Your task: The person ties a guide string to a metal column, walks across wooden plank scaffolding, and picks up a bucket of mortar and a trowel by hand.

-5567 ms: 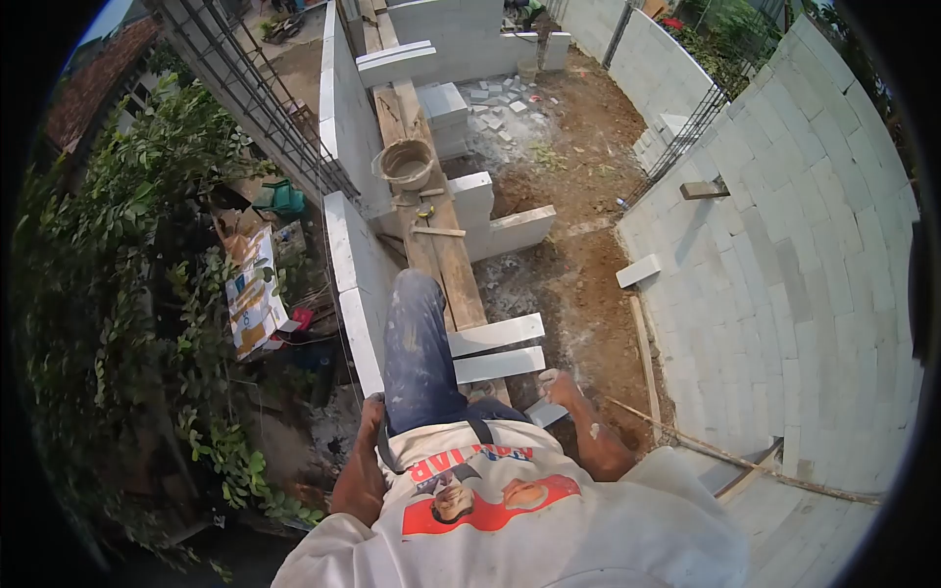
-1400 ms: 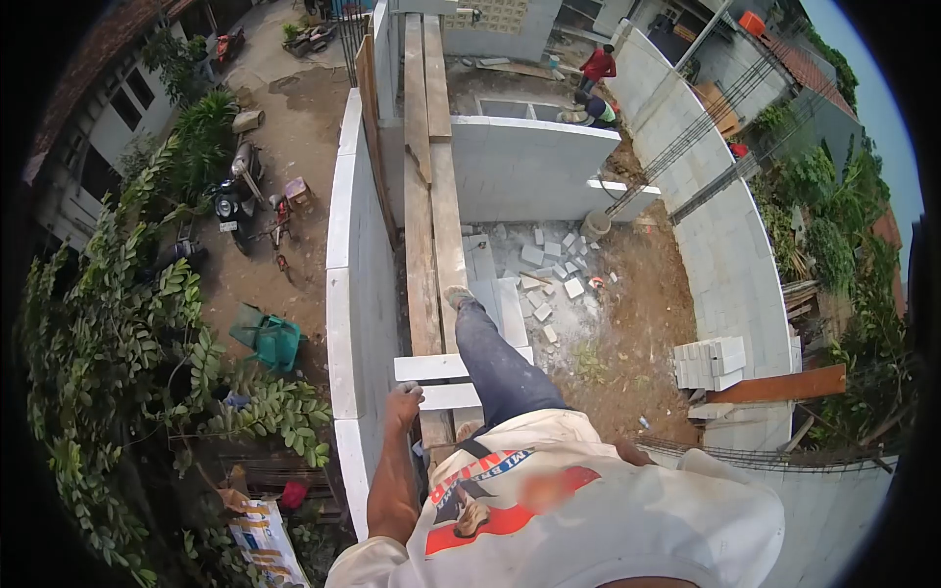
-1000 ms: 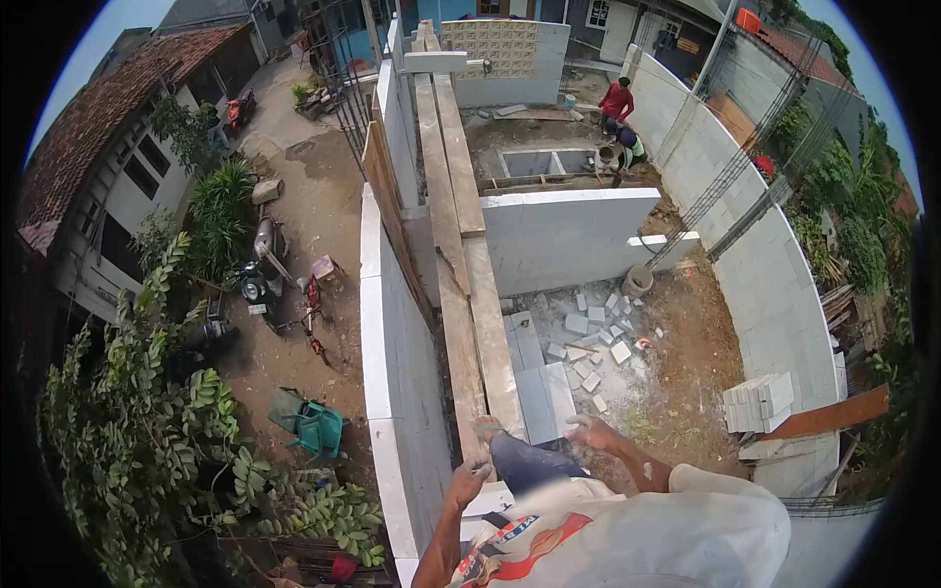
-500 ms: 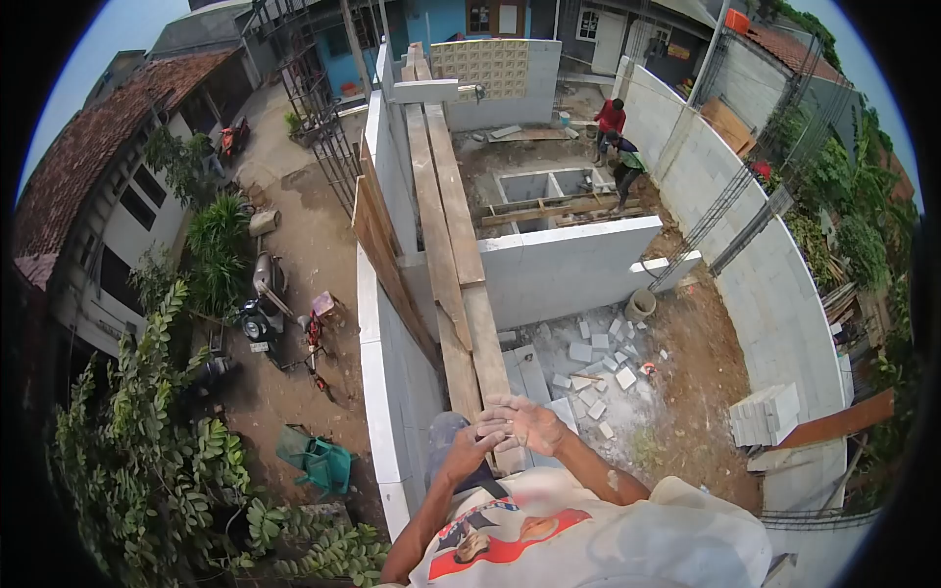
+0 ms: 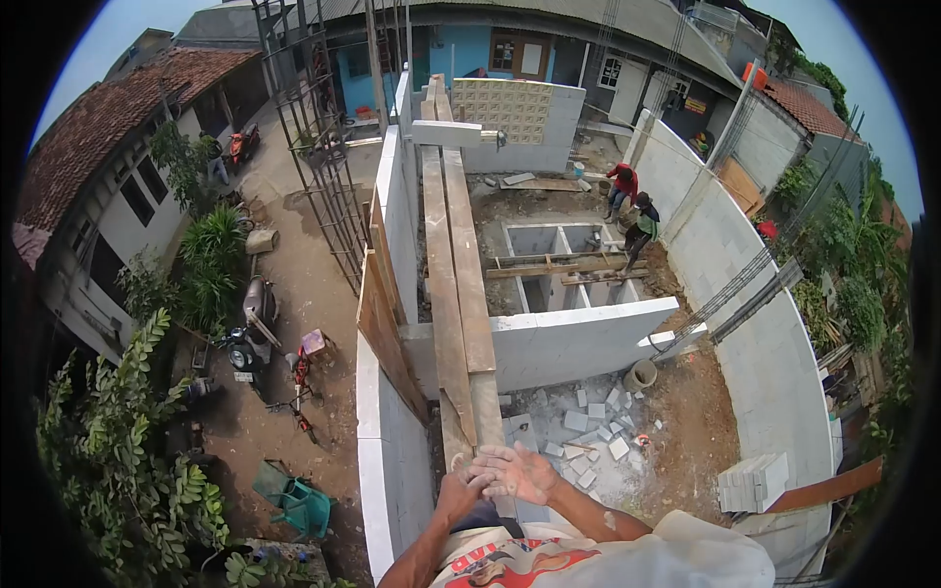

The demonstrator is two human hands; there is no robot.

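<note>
My right hand (image 5: 521, 474) is held in front of my shirt, palm showing and fingers stretched out to the left. My left hand (image 5: 461, 493) meets it, its fingers resting against the right hand's fingers. No tool shows in either hand. Below and ahead of both hands run long wooden planks (image 5: 449, 314), laid side by side at height. A light-coloured board (image 5: 485, 400) extends toward me from under their near end.
A white block wall (image 5: 371, 431) stands left of the planks, a cross wall (image 5: 578, 338) to the right. Broken blocks (image 5: 598, 421) litter the ground. Two people work near a pit (image 5: 559, 240). Steel rebar columns (image 5: 314, 147) rise ahead; a motorbike (image 5: 250, 343) stands left below.
My view has tilted up, so the scene sits lower in the picture. Both hands stay together at my front. The person in red bends lower.
</note>
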